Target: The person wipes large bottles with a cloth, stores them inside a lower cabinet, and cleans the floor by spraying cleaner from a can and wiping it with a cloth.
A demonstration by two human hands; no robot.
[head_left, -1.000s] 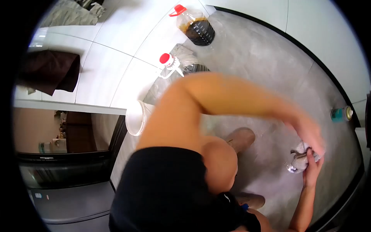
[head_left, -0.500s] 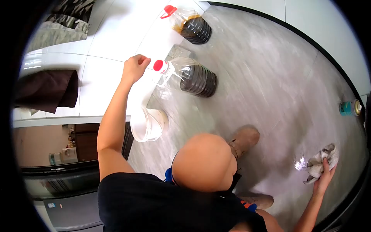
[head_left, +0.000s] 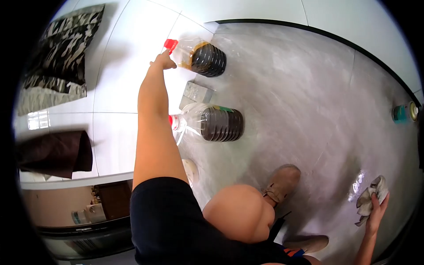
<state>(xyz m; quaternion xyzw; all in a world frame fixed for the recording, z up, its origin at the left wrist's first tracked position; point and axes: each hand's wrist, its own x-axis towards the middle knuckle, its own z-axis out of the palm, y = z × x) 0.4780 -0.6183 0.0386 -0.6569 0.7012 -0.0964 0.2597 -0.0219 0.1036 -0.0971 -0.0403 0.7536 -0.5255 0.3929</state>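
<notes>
Reaching with the left grip (head_left: 163, 62), arm stretched long, to the red handle (head_left: 172, 46) at the neck of the far bottle (head_left: 204, 59). Fingers up at the handle, thumb spread away and pointing toward the clear plastic; too washed out by glare to tell whether closed round it or merely laid against it. Clasping a crumpled greyish cloth (head_left: 367, 199) in the right grip (head_left: 380, 207), closed on it between thumb and fingers, out over the floor (head_left: 300, 101) at the other side, just beside a bright wet-looking glint.

Standing upright on the floor, near the white wall (head_left: 117, 77): the far bottle, ribbed and part filled with dark liquid, stained brown above it. Nearer the body, also upright, a second large bottle (head_left: 223, 124) of dark liquid, with its red cap partly behind the forearm. Between the two, a flat grey block (head_left: 197, 92).

For labels: a green strip (head_left: 224, 108) along the second bottle, lettering too small to read; pale marks on the red handle, likewise illegible. Well apart, beyond the cloth, a teal-wrapped can (head_left: 403, 113), print too fine to make out.
</notes>
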